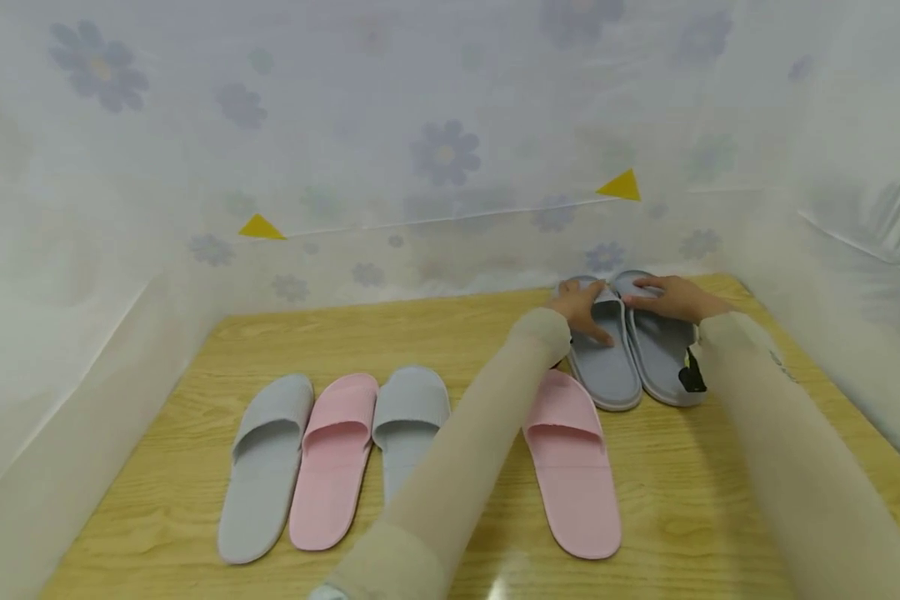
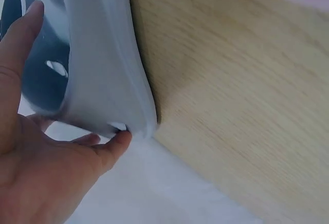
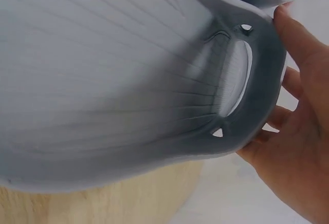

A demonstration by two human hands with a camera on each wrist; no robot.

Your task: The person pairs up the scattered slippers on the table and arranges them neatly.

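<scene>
Grey is the colour of the two slippers at the far right of the wooden bench (image 1: 195, 400), seen from the head camera. The left hand (image 1: 581, 307) rests on the left grey slipper (image 1: 607, 367), with its fingers curled over the toe strap. The right hand (image 1: 671, 298) lies on the right grey slipper (image 1: 663, 358) in the same way, fingers bent over the strap. The two slippers lie side by side and touch each other. Nearer to the person, a pink slipper (image 1: 573, 467) lies just beside them. At the left stand three more in a row: a light grey slipper (image 1: 264, 467), a second pink slipper (image 1: 333, 462) and another grey slipper (image 1: 408, 417), partly behind the left sleeve. A flowered white curtain (image 1: 442, 150) closes the bench on three sides.

From the left wrist, the thumb and fingers (image 2: 110, 147) of the left hand (image 2: 46, 172) hold the toe end of the slipper (image 2: 97, 64), which lies on the wood.

From the right wrist, the fingers (image 3: 293, 44) of the right hand (image 3: 293, 147) are wrapped around the strap edge of the slipper (image 3: 113, 80).
</scene>
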